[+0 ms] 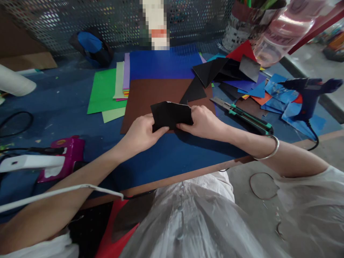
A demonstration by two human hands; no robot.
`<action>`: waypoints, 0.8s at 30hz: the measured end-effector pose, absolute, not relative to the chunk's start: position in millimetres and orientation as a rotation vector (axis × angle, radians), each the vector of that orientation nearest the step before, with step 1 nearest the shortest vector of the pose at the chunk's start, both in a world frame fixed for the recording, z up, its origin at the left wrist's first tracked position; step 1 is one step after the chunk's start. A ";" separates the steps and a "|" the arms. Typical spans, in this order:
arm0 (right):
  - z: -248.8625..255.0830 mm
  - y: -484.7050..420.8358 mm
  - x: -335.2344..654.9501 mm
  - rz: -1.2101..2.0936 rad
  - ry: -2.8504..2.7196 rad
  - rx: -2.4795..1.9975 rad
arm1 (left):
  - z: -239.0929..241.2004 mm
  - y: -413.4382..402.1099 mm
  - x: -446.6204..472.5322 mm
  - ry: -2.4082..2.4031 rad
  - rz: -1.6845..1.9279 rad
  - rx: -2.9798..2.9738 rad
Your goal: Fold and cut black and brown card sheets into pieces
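Note:
A small folded piece of black paper [172, 116] is held up between both hands, just above the near edge of a brown sheet [158, 91]. My left hand [141, 134] grips its left side, thumb along the lower edge. On the right side, my right hand [204, 120] pinches it with the thumb in front; the fingers behind the paper are hidden. To the right of this hand lies a utility knife [242, 116] with a green and black handle, its blade end toward the paper sheets. Black paper scraps [212, 71] lie beyond it.
Coloured sheets [104, 89] are stacked behind and left. At right rest a glue gun [306, 96], blue scraps [281, 86], a clear bottle [285, 32] and a pen pot [242, 25]. A magenta power socket [67, 154] with cords sits at left. A white cable [88, 187] crosses over the left forearm.

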State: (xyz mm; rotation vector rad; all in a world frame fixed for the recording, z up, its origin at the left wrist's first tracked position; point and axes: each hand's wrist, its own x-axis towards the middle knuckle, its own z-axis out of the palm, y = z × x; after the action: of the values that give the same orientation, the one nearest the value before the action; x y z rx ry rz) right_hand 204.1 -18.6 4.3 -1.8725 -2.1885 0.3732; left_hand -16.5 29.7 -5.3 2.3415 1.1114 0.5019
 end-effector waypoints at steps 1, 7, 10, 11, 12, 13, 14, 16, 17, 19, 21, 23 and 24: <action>4.8 -18.1 203.7 0.378 -2.189 -1.881 | -6.1 30.1 -16.8 1.107 0.517 2.338; 8.4 -17.9 202.4 0.405 -2.224 -1.896 | -9.1 33.9 -17.4 0.986 0.664 2.289; 7.5 -18.3 203.1 0.391 -2.236 -1.865 | -8.9 35.4 -17.2 0.979 0.690 2.250; 6.9 -18.4 203.5 0.393 -2.231 -1.853 | -8.8 35.6 -17.1 0.991 0.679 2.249; 6.2 -18.3 203.9 0.400 -2.225 -1.839 | -8.8 35.6 -16.9 1.007 0.662 2.255; 5.6 -18.2 204.3 0.405 -2.219 -1.825 | -8.7 35.5 -16.7 1.026 0.644 2.267; 4.9 -18.0 204.6 0.406 -2.216 -1.813 | -8.7 35.3 -16.4 1.044 0.630 2.283; 3.8 -17.5 205.0 0.398 -2.216 -1.799 | -8.5 34.5 -15.8 1.075 0.610 2.317; 3.4 -17.3 205.1 0.392 -2.217 -1.799 | -8.3 34.0 -15.5 1.083 0.604 2.330; 2.7 -16.9 205.1 0.388 -2.218 -1.805 | -7.4 33.4 -14.6 1.095 0.596 2.345; 2.6 -16.7 204.9 0.392 -2.223 -1.805 | -5.9 33.2 -13.5 1.112 0.587 2.338; 3.0 -16.7 204.6 0.401 -2.227 -1.797 | -4.0 33.7 -12.1 1.132 0.566 2.311; 3.4 -16.8 204.6 0.409 -2.227 -1.790 | -3.1 34.3 -11.4 1.141 0.552 2.289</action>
State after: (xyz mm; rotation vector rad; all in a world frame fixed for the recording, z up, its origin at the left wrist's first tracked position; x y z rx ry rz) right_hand 204.6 -16.8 3.4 -1.7903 -2.2265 0.4088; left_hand -11.4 34.3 -3.1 2.2892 1.1413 0.5518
